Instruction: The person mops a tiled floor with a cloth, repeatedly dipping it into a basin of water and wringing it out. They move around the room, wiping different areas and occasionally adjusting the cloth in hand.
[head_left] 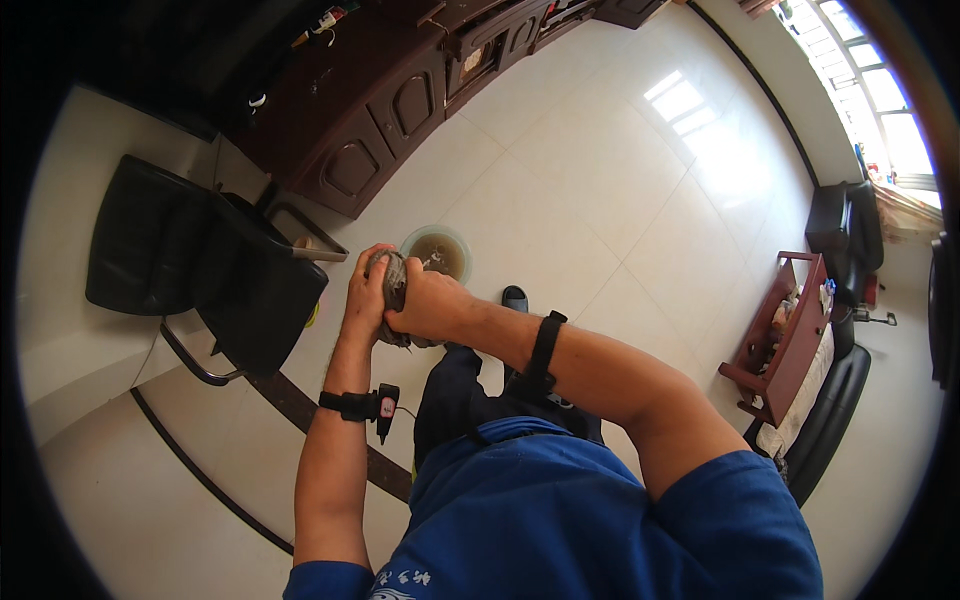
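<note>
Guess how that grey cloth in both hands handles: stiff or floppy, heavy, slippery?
The bunched grey cloth is probably floppy: it crumples between the left hand and right hand. It may be wet and heavyish for its size, as a round basin of murky water sits right below. If so, it would likely drip rather than slip.

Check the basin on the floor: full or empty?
Holding liquid: the round basin shows murky brown water inside its pale rim, upright on the tiled floor. How deep cannot be told. Both hands grip a grey cloth just beside it.

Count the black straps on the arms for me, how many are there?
2: one black strap on the left wrist, with a small device hanging off it, and one black strap around the right forearm.
</note>
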